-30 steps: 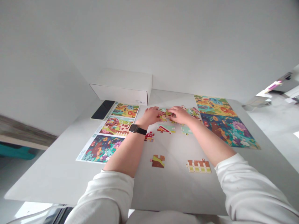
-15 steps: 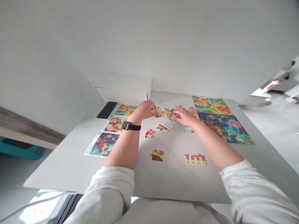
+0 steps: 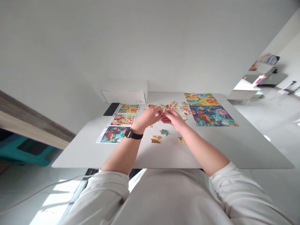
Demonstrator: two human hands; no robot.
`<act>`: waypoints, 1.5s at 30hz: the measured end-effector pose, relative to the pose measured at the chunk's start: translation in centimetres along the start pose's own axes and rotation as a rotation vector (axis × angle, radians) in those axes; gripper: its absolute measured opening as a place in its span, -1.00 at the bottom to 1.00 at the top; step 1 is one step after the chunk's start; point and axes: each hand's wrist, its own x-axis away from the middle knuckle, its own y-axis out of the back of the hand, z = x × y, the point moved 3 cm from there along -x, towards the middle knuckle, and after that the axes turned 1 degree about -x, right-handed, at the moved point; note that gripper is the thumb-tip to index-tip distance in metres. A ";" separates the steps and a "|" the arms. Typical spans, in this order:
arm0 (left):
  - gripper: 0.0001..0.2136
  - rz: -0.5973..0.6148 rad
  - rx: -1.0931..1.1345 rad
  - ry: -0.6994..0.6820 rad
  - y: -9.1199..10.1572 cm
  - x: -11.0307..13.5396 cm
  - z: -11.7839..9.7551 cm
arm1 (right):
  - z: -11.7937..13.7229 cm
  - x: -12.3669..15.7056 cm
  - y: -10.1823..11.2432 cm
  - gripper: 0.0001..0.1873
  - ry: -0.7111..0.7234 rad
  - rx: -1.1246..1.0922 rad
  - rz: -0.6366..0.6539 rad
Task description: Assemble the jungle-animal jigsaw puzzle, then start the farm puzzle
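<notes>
Above the puzzle pieces, my left hand (image 3: 151,115) and my right hand (image 3: 172,118) meet with fingertips pinched. A small reddish bit of a puzzle piece (image 3: 163,114) shows between them; the fingers hide most of it. Several colourful puzzle pieces (image 3: 172,106) lie in a cluster just beyond the hands. Nearer to me lie a plain green piece (image 3: 164,132) and a brown and yellow piece (image 3: 156,139). A fence piece (image 3: 181,140) sits by my right forearm, which seems to cover part of it. A black watch (image 3: 128,133) is on my left wrist.
Sheets with small printed pictures (image 3: 123,119) lie at the left of the white table (image 3: 93,153), beside a black phone (image 3: 111,109). Behind stands a white box (image 3: 124,96) against the wall. At the right lies a large printed picture sheet (image 3: 208,109).
Both hands have come together, from apart over the cluster to touching at the fingertips. A green piece now shows on the table nearer to me. The camera view has shifted.
</notes>
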 end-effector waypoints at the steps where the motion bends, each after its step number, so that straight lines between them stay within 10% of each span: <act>1: -0.78 0.002 -0.004 0.038 -1.0 0.5 0.1 | -0.6 0.2 -0.5 -0.64 -0.014 0.024 -0.034; 7: -0.69 -0.093 -0.058 0.214 -5.8 2.6 2.3 | -1.6 1.2 0.3 -0.80 0.140 0.598 -0.246; 20: -0.75 -0.134 0.060 0.275 -4.2 3.4 4.4 | -1.5 4.3 3.8 -0.50 0.076 1.328 0.310; 45: -0.74 -0.247 0.112 0.297 -3.0 3.6 3.7 | -1.9 4.8 2.8 -0.45 0.038 1.406 0.357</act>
